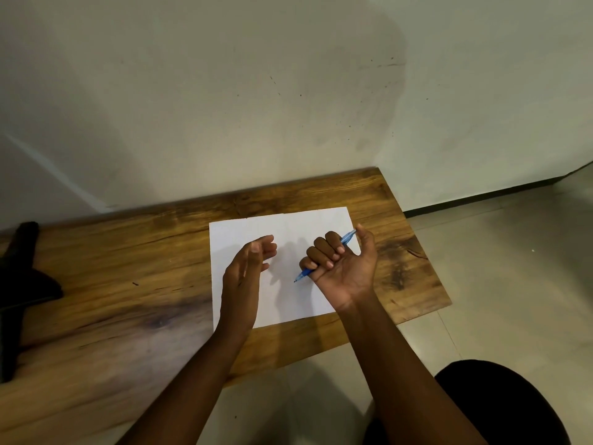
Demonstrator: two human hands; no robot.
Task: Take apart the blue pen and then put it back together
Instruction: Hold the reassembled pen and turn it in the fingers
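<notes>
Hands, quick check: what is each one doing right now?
Left hand: open, fingers relaxed, holding nothing.
Right hand: fingers curled round the blue pen, tip pointing down-left.

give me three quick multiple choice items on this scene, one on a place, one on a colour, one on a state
1. Where is the white sheet of paper?
A. on the wooden table
B. on the floor
C. taped to the wall

2. What colour is the pen?
A. red
B. blue
C. black

3. How is the left hand?
A. gripping the pen
B. flat on the wall
C. open, holding nothing

Answers:
1 A, the sheet lies on the wood.
2 B, both visible ends are blue.
3 C, only the right hand fingers curl round the pen.
</notes>
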